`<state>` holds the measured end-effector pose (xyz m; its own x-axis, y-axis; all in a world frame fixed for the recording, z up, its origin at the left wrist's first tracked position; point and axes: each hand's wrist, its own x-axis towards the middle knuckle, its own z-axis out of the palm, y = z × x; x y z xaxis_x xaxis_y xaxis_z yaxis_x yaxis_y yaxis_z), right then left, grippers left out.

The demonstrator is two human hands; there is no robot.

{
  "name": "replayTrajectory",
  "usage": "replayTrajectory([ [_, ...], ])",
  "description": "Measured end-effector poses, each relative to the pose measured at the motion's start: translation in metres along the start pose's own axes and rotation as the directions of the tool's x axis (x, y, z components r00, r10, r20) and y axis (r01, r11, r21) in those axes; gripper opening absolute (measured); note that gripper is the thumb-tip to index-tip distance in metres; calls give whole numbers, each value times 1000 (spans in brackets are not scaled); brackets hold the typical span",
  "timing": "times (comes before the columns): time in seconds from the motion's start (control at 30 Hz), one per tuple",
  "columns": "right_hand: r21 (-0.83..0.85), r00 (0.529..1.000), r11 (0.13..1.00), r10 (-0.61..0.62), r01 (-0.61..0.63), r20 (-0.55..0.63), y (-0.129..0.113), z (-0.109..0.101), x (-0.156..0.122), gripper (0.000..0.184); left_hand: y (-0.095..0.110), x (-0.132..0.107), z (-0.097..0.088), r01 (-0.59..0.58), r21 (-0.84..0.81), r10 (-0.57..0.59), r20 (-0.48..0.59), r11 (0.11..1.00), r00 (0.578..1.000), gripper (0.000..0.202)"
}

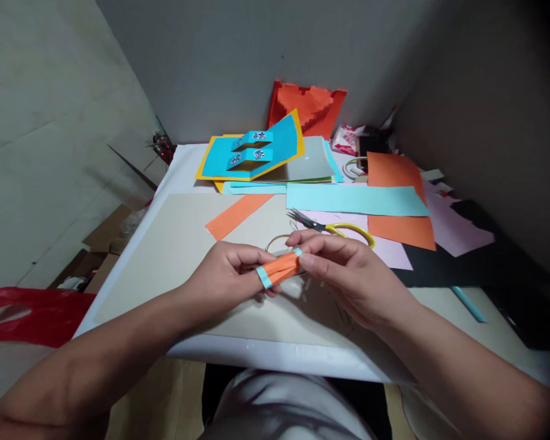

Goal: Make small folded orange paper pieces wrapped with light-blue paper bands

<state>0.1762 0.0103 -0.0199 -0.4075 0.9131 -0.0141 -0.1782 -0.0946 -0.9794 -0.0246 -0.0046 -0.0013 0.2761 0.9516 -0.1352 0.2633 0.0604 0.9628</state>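
Between my two hands is a small folded orange paper piece (280, 269) with light blue bands at both ends. My left hand (227, 274) is closed around its left end, thumb along the near side. At the right end, my right hand (343, 269) pinches it between thumb and fingers. Just beyond the right hand lie scissors (348, 230) with yellow handles, blades pointing left. A roll of tape (275, 243) is partly hidden behind the hands. An orange paper strip (238, 215) lies flat farther back to the left.
A light blue strip (357, 200) crosses an orange sheet (394, 171) on the right. Behind stands a blue and yellow pop-up card (256, 153) on stacked paper, with a red cut-paper card (307, 107) against the wall. A red plastic bag (50, 315) hangs left of the table (146, 269).
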Motion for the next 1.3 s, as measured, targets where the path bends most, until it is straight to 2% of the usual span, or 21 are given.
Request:
replayTrajectory([
  [0.13,-80,985,982,-174,173,-1,-2,-1,1,3,5,3,-6,161,-32,-151,197,987,969,26],
  [0.2,-167,968,954,-250,247,6,-5,-2,0,4,5,2,-8,142,0,-139,197,990,971,28],
  [0.23,-190,968,950,-251,249,13,-5,-2,0,3,4,2,-8,85,43,-90,145,995,985,26],
  [0.3,-175,987,972,-156,159,27,-5,-3,0,4,1,0,-8,-96,198,93,22,976,995,19],
  [0.37,-118,999,993,-6,11,38,-4,-4,1,13,-1,-2,-7,-229,348,257,-34,909,966,17],
  [0.4,-91,998,995,48,-44,40,-2,-4,2,15,-2,-3,-6,-247,380,279,-32,892,960,18],
  [0.47,-39,997,997,70,-69,38,0,-3,2,12,-1,-2,-7,-187,346,202,-6,919,979,17],
  [0.53,-14,999,1000,23,-22,44,2,-3,3,6,2,-1,-9,-77,253,76,14,964,997,17],
  [0.67,-25,999,999,-23,23,25,2,-1,2,6,5,1,-13,48,102,-50,18,994,999,16],
  [0.73,-11,999,1000,8,-8,47,1,1,1,11,5,1,-13,43,92,-44,4,995,999,15],
  [0.87,48,988,994,88,-95,128,-1,2,0,14,4,0,-10,-46,176,59,-70,983,996,13],
  [0.93,61,987,990,122,-129,108,0,2,0,14,5,0,-10,-51,156,63,-72,986,995,14],
  [1.07,49,985,987,150,-154,87,3,2,1,14,6,2,-12,12,-5,-12,-42,1000,999,12],
  [1.17,109,989,984,137,-141,49,6,3,2,14,6,2,-15,-7,-78,6,-12,997,1000,16],
  [1.3,198,992,975,110,-97,-54,7,2,3,12,5,1,-17,-62,-80,55,-88,995,995,24],
])
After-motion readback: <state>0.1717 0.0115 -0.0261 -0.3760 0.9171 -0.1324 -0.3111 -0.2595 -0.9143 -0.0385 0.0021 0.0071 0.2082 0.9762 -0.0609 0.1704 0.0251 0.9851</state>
